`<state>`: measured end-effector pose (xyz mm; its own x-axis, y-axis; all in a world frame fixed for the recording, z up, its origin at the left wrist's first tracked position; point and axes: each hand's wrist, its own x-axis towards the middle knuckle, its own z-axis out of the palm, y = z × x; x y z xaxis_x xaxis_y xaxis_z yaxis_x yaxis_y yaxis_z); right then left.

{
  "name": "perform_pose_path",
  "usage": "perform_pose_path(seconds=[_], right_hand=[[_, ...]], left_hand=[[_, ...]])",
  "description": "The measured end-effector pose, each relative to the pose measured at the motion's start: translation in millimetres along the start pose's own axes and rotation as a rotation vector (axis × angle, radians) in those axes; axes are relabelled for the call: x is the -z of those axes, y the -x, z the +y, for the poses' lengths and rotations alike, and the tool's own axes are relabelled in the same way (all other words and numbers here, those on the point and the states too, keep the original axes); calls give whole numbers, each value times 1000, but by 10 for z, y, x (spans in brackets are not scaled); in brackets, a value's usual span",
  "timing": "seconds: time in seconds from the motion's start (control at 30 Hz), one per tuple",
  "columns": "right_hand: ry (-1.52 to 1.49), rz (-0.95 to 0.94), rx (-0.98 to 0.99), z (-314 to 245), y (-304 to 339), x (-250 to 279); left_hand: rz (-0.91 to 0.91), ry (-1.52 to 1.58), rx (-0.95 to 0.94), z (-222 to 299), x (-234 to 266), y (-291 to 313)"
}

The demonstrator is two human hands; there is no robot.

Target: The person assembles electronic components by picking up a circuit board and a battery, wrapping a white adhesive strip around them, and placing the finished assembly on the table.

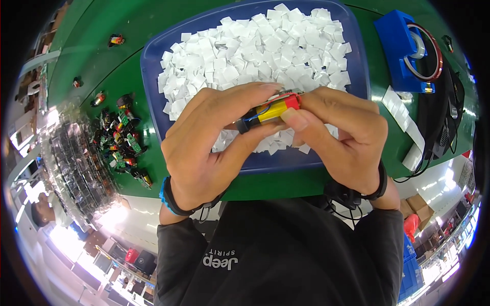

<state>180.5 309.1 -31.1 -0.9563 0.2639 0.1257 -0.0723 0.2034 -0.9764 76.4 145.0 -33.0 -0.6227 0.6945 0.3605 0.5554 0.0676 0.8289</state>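
Between my two hands, above the near part of a blue tub [360,56], is a small cylindrical battery assembly [273,110] with a yellow body, black left end and red right end. A blue wire runs along it, and a bit of circuit board shows on its upper side. My left hand [209,135] is closed on the black end with thumb and fingers. At the red end, my right hand [342,127] pinches with thumb and forefinger. Many small white paper-like squares [255,51] fill the tub. Both wrists wear dark bands.
A heap of similar battery assemblies with green boards [120,135] lies left on the green table [178,191], beside stacked clear plastic trays [76,163]. A blue tape dispenser [395,51], a white strip [406,122] and a black bag [441,112] are at right.
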Motion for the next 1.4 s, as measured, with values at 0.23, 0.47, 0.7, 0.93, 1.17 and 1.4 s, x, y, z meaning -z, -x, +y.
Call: perform_pose_path(seconds=[0.23,0.47,0.7,0.93,1.17,1.4], right_hand=[[574,-24,269,-63,-15,-55],[605,-148,163,-46,119,-108],[495,-181,72,-12,64,-105],[517,-186,-3,-19,43,-33],[519,-151,197,-6,-10,-65],[459,-206,182,-41,-10,-122]], left_hand=[[-10,-209,19,119,49,-56],[-404,-201,240,-513,534,-873],[126,-602,332,-1141,1764,-740],[175,-569,481,-93,1908,184],[-6,-1112,1011,252,1602,1432],[184,-653,1101,179,1409,1616]])
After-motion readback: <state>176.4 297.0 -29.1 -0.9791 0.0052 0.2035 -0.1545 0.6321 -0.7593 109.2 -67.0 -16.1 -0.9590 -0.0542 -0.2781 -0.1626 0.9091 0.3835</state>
